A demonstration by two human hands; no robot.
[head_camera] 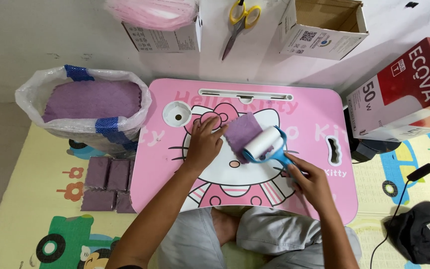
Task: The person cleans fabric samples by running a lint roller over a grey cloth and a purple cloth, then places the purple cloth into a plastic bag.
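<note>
Here, a pink table [324, 164] sits over the person's crossed legs. At its nine o'clock stands a plastic bag [31, 94] full of purple cloths, with folded stacks [108, 184] below it. On the middle of the table lies one purple cloth [242, 130], probably light, soft and floppy, best pinned flat at an edge. The left hand [204, 144] presses open fingers on the cloth's nine o'clock edge. The right hand [313, 183] is clenched around the blue handle of a lint roller [265, 144], whose white drum rests on the cloth's four o'clock corner.
</note>
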